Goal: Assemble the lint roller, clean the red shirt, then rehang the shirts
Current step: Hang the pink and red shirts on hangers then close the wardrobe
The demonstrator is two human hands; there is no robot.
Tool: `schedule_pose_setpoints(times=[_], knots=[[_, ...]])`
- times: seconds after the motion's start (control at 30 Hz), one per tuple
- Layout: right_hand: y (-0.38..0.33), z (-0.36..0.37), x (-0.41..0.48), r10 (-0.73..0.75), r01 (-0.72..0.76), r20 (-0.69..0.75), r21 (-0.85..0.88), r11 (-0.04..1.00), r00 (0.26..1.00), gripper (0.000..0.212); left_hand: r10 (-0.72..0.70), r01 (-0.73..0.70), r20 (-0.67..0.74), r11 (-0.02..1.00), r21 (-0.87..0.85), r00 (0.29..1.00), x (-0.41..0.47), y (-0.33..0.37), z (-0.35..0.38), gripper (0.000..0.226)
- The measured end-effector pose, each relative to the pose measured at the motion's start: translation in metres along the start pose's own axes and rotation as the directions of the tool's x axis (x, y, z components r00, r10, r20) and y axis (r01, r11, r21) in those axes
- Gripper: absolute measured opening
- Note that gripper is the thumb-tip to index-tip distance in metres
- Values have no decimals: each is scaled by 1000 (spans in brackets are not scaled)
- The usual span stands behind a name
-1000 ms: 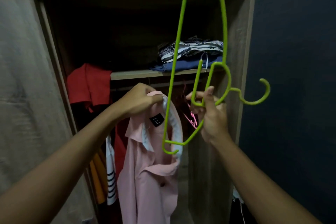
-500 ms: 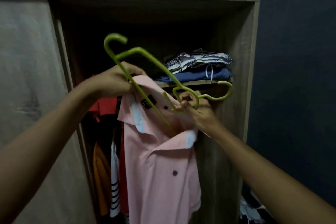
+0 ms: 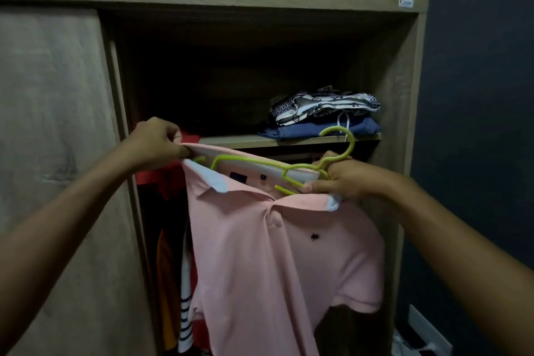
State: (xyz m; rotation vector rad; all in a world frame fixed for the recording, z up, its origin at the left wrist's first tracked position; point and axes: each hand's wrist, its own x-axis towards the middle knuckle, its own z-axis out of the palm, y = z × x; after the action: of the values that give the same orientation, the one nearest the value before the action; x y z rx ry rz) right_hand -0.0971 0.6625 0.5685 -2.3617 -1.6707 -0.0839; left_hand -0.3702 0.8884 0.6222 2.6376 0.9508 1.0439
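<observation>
Green hanger (image 3: 260,165) now inside pink shirt (image 3: 274,254) collar | left hand (image 3: 156,143) pinches collar | right hand (image 3: 344,176) clamps hanger

Wooden wardrobe shelf (image 3: 231,140), folded blue garment (image 3: 318,131) on it; patterned cloth (image 3: 323,104) atop

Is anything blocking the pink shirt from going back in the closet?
Nothing visible blocks it. The pink shirt hangs before the open wardrobe, held by the left hand and right hand with the green hanger. The hanging rail itself is hidden.
</observation>
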Motion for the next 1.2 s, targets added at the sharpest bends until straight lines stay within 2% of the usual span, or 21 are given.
schedule_pose_setpoints(times=[0.07, 0.1, 0.17, 0.23, 0.3, 0.4, 0.5, 0.67, 0.77, 0.9, 1.0, 1.1, 1.13, 1.17, 1.2], knots=[[-2, 1, 3, -12, 14, 29, -78, 997, 1000, 50, -28, 31, 26, 993, -110, 999, -1, 4, 1, 24], [-3, 3, 4, -35, 36, 12, -53, 998, 999, 45, -46, 52, 33, 982, -184, 998, -2, 7, 4, 24], [-4, 4, 7, -118, 135, -100, 178, 975, 988, 31, -93, 105, 54, 936, -334, 994, -6, 14, 13, 23], [-6, 0, 3, -152, 260, -268, 436, 862, 952, 19, -124, 161, 111, 881, -445, 986, -10, 20, 23, 18], [-1, -6, -2, -144, 333, -360, 545, 769, 922, 20, -114, 161, 129, 878, -450, 985, -12, 21, 30, 16], [4, -9, -4, -108, 282, -320, 570, 772, 941, 23, -76, 108, 108, 934, -341, 991, -15, 20, 31, 18], [11, -12, -4, -68, 217, -275, 560, 799, 959, 20, -46, 114, 198, 931, -346, 979, -21, 27, 34, 18], [13, -30, -19, -98, 177, -178, 508, 843, 979, 10, -36, 132, 276, 933, -336, 960, -25, 36, 34, 19], [18, -40, -25, -57, 176, -213, 599, 781, 975, 8, -34, 151, 316, 923, -353, 948, -28, 40, 34, 20], [7, -38, -22, -7, 168, -200, 805, 569, 980, 23, -18, 179, 372, 897, -404, 928, -29, 44, 34, 20], [-13, -52, -25, 30, 201, -248, 841, 502, 968, 18, -18, 189, 369, 881, -433, 929, -27, 46, 32, 28], [-33, -62, -24, 46, 264, -310, 869, 418, 949, 35, -29, 181, 324, 875, -450, 945, -21, 52, 34, 31], [-42, -54, -19, 38, 252, -294, 873, 418, 955, 41, -25, 169, 308, 876, -451, 951, -20, 56, 35, 33], [-52, -43, -14, 20, 212, -249, 862, 461, 968, 45, -14, 149, 292, 884, -444, 956, -19, 63, 36, 35], [-61, -31, -8, -8, 162, -189, 820, 549, 982, 48, 3, 120, 280, 900, -420, 960, -20, 70, 38, 37]])
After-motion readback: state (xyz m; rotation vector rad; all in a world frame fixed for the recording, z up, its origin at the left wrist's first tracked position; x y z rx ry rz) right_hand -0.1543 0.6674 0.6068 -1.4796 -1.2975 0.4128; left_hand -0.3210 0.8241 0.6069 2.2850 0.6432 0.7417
